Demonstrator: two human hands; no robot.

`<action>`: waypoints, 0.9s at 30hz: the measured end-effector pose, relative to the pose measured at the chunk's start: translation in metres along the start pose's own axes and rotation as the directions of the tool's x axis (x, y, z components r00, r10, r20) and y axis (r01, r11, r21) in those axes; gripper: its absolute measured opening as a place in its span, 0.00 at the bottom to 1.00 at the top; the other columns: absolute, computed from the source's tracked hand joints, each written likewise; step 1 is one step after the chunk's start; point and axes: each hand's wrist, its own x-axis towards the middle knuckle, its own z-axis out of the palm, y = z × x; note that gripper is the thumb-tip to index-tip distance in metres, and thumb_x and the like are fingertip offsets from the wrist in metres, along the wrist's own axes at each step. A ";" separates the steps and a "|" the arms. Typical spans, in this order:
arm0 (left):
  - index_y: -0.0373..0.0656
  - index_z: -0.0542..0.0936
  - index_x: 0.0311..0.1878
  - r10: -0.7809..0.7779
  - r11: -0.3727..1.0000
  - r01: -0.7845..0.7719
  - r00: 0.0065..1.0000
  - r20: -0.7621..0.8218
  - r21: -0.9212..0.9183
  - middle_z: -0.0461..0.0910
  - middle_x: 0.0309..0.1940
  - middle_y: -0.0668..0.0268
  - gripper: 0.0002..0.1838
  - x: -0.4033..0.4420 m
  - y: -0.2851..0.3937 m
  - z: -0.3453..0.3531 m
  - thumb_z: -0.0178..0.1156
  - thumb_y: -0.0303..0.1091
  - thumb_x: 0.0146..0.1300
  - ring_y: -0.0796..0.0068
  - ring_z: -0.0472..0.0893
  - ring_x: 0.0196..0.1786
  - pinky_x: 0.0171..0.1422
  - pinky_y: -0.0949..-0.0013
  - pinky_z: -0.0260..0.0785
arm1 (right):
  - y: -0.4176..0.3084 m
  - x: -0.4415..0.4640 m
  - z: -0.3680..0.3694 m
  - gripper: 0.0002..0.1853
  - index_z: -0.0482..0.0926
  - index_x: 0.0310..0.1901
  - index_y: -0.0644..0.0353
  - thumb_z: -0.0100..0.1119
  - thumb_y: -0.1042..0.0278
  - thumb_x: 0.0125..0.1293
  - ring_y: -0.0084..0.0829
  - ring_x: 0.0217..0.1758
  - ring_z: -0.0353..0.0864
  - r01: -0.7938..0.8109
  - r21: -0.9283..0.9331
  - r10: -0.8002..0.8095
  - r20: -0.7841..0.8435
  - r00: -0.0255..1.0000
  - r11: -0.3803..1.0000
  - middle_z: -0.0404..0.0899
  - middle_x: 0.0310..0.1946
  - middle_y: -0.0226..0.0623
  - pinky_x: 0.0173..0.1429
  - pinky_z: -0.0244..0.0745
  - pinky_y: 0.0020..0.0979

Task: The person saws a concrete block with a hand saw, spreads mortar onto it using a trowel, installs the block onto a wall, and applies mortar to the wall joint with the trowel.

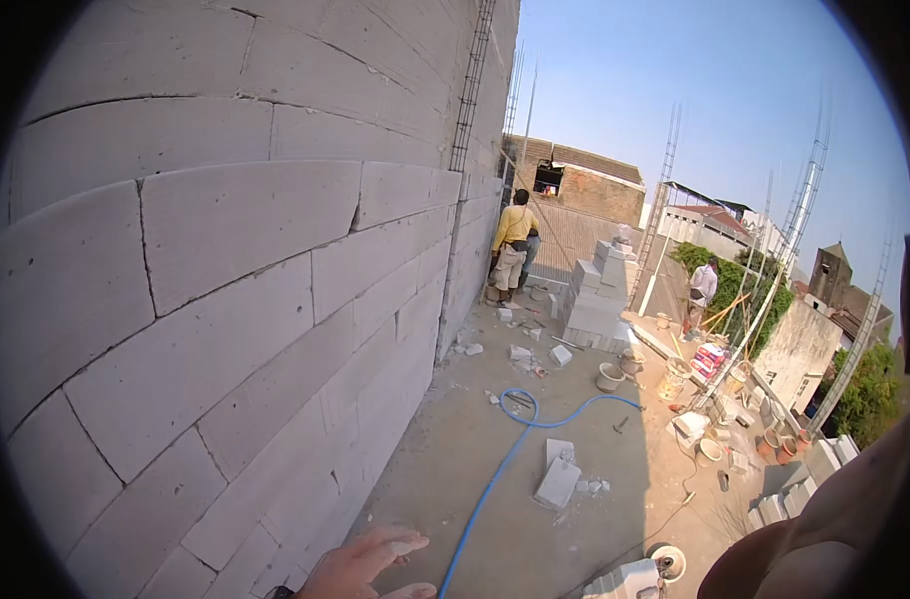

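Observation:
My left hand (pixel 368 567) reaches in at the bottom edge, low beside the block wall (pixel 230 230). Its fingers are stretched out and dusty, holding nothing that I can see, and part of a dark wristband shows at the wrist. Close to the camera at the lower right is a large, dark patch of skin, which seems to be my right arm or hand (pixel 824 534); its fingers cannot be made out. Just right of my left hand, a blue hose (pixel 483 497) runs along the floor and loops further off.
Broken pale blocks (pixel 558 484) lie on the concrete floor. Beyond are a block stack (pixel 597 299), a bucket (pixel 610 376), and a hammer (pixel 621 424). A person in a yellow top (pixel 516 235) stands by the wall; another person (pixel 703 285) is further right. Steel rebar columns (pixel 802 200) rise along the edge.

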 end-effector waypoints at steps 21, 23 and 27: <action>0.36 0.77 0.58 0.066 0.971 -0.130 0.951 -0.303 -0.198 0.79 0.53 0.56 0.25 0.005 -0.083 -0.107 0.72 0.37 0.61 0.69 0.83 0.44 0.49 0.67 0.76 | -0.052 0.049 -0.035 0.33 0.69 0.66 0.67 0.46 0.43 0.74 0.51 0.63 0.74 -0.057 -0.181 0.069 0.061 0.996 0.982 0.73 0.59 0.55 0.69 0.67 0.50; 0.37 0.74 0.62 0.219 0.948 -0.302 0.846 -0.486 -0.099 0.77 0.53 0.55 0.28 0.011 -0.047 -0.148 0.67 0.44 0.66 0.67 0.80 0.46 0.46 0.67 0.74 | -0.057 0.051 -0.034 0.33 0.69 0.66 0.67 0.46 0.43 0.74 0.51 0.63 0.74 -0.049 -0.194 0.067 0.084 0.994 0.980 0.73 0.59 0.55 0.69 0.67 0.50; 0.38 0.71 0.65 0.575 0.811 -0.492 0.572 -0.585 0.316 0.74 0.55 0.55 0.28 0.013 -0.018 -0.196 0.60 0.47 0.71 0.68 0.77 0.47 0.46 0.66 0.72 | -0.061 0.051 -0.029 0.33 0.69 0.66 0.67 0.46 0.43 0.74 0.51 0.63 0.74 -0.053 -0.201 0.075 0.103 0.992 0.978 0.73 0.59 0.55 0.70 0.67 0.50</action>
